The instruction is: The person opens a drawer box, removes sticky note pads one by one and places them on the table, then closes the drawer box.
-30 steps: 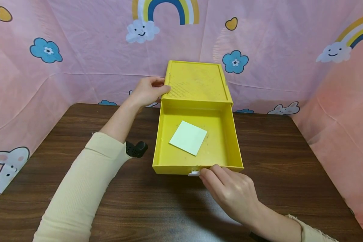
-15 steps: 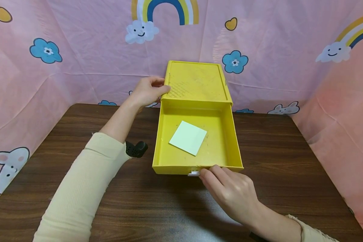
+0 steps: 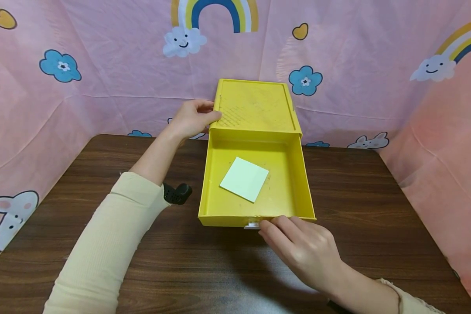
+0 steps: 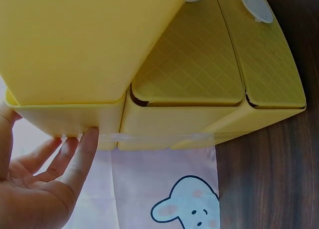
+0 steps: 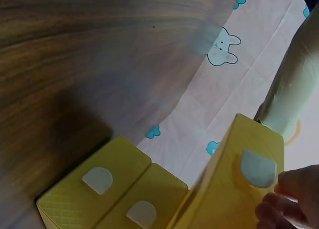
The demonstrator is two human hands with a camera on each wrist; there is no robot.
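Observation:
A yellow drawer is pulled out from the top of a yellow drawer cabinet. Inside it lies a pale green square pad, turned at an angle. My left hand braces the cabinet's left side, thumb at the top edge. In the left wrist view, its nearly straight fingers press against the side wall. My right hand is at the drawer front, curled fingers at the right end of the white handle. The right wrist view shows the fingertips right at that handle.
Below the pulled-out drawer are two closed yellow drawers with white handles. The cabinet stands at the back of a dark wooden table. Pink printed cloth hangs behind and at the sides.
My right hand has shifted very slightly to the right and down at the drawer front. The left hand, drawer and pad stay where they were.

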